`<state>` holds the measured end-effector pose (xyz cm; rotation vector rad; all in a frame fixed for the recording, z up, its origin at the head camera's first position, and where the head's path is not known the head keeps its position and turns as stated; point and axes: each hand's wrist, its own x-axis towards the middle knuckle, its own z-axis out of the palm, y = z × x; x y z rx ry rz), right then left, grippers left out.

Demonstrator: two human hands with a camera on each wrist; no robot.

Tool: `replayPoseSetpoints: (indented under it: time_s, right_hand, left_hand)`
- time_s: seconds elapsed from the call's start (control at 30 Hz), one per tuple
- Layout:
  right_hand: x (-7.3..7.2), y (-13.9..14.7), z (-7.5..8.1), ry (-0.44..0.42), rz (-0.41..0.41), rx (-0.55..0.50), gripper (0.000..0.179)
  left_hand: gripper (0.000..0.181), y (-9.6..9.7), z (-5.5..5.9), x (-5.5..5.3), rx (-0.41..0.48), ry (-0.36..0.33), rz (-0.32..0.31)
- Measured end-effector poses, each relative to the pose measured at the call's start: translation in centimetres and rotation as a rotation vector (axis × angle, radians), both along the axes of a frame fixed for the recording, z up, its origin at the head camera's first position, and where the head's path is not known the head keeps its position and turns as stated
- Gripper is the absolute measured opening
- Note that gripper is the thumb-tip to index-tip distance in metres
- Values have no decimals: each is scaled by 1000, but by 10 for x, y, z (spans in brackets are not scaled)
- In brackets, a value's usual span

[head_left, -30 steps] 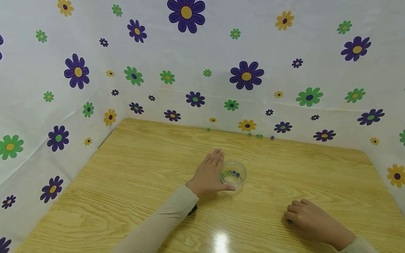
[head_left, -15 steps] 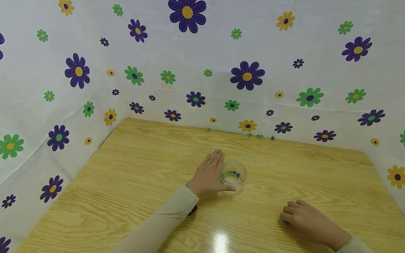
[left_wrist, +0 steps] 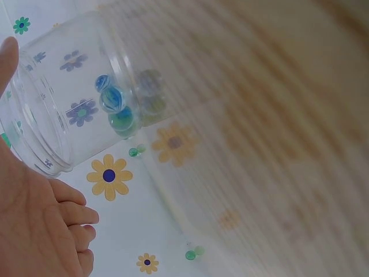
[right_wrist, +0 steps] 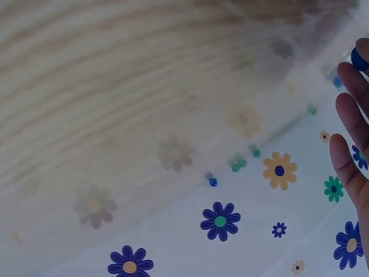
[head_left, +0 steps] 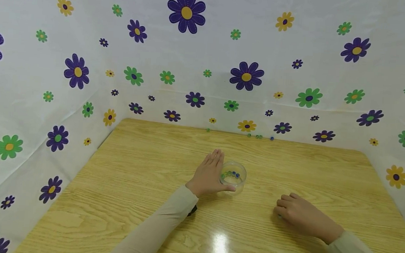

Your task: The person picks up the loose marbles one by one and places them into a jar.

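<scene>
A clear jar (head_left: 241, 181) stands upright near the middle of the wooden table, with several blue and green marbles (head_left: 233, 174) at its bottom. My left hand (head_left: 208, 175) rests against the jar's left side, its fingers straight and its thumb lying along the near side by the rim. In the left wrist view the jar's mouth is between the thumb and the fingers. My right hand (head_left: 296, 213), low over the table to the right of the jar, pinches a blue marble (right_wrist: 360, 60) between thumb and fingertip; the fingers mostly cover it in the head view.
Along the table's back edge lie several loose marbles: a green one (head_left: 207, 130) to the left, green ones (head_left: 259, 137) further right and a blue marble (head_left: 272, 138). A white flowered cloth (head_left: 206, 57) stands up around the back and sides of the table (head_left: 145, 158).
My right hand has moved leftward and slightly away from me, towards the jar, with the marble in its fingers. The left hand and jar have stayed in place.
</scene>
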<state>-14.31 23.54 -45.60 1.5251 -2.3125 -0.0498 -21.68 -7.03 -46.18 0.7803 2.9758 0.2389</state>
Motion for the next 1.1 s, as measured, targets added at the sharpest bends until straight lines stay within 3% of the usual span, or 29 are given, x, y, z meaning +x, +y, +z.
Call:
replayPoseSetpoints:
  time_s: [0.53, 0.8, 1.1]
  right_hand:
    - [-19, -28, 19, 72, 24, -37, 26]
    - [-27, -41, 35, 91, 5, -59, 26]
    - [-38, -57, 49, 87, -29, -118, 24]
  left_hand:
    - [116, 0, -1, 0, -9, 18, -6]
    - [116, 0, 1, 1, -1, 10, -5]
    - [117, 0, -4, -2, -7, 17, -1]
